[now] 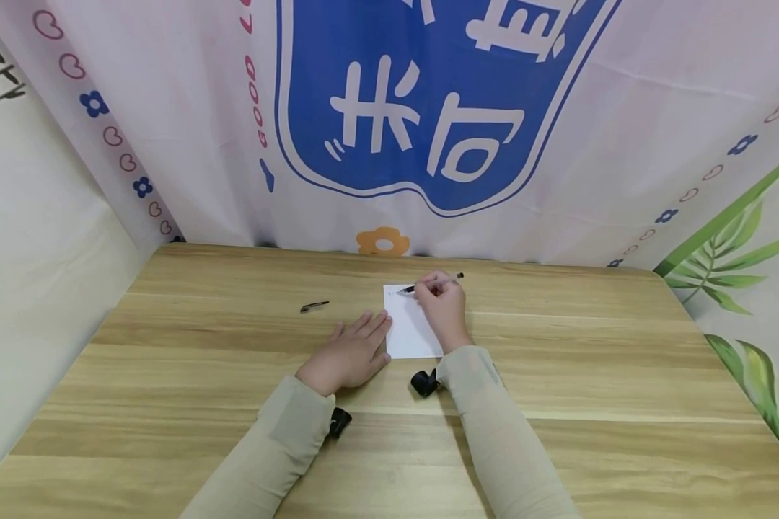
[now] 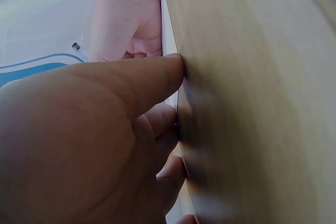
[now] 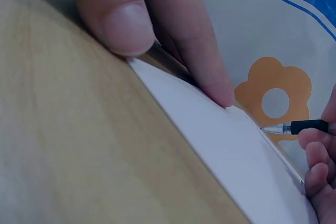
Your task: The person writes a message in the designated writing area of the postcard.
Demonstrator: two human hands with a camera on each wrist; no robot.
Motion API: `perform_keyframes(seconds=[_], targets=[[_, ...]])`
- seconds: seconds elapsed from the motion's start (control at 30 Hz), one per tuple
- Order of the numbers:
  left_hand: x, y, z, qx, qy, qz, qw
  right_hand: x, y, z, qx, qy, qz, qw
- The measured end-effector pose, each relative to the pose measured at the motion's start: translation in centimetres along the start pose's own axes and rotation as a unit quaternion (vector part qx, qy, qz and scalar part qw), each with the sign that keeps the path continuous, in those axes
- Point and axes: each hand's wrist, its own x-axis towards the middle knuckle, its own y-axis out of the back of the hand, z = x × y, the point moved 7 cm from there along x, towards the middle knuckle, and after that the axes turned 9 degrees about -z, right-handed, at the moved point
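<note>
White paper (image 1: 411, 333), R hand (image 1: 444, 311) pinching pen (image 1: 410, 289), L hand (image 1: 350, 355) palm-down

A sheet of paper (image 1: 410, 331) lies on the table (image 1: 591, 346), toward its far side, before a fabric backdrop (image 1: 201, 144). Left of the paper, apart from it, lies a pen cap (image 1: 314, 306). Nearer than the cap, the left hand (image 1: 349, 357) meets the paper's left edge; the right hand (image 1: 443, 306) is at its right, the pen (image 1: 410, 289) reaching the far left part.
</note>
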Motion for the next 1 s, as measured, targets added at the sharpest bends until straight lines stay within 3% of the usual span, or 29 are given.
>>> perform_keyframes(seconds=[1.0], targets=[[0.17,-0.05,-0.18,0.006,0.005,-0.003,1.0,-0.03,0.12,0.06,-0.002,0.002,0.0,1.0]])
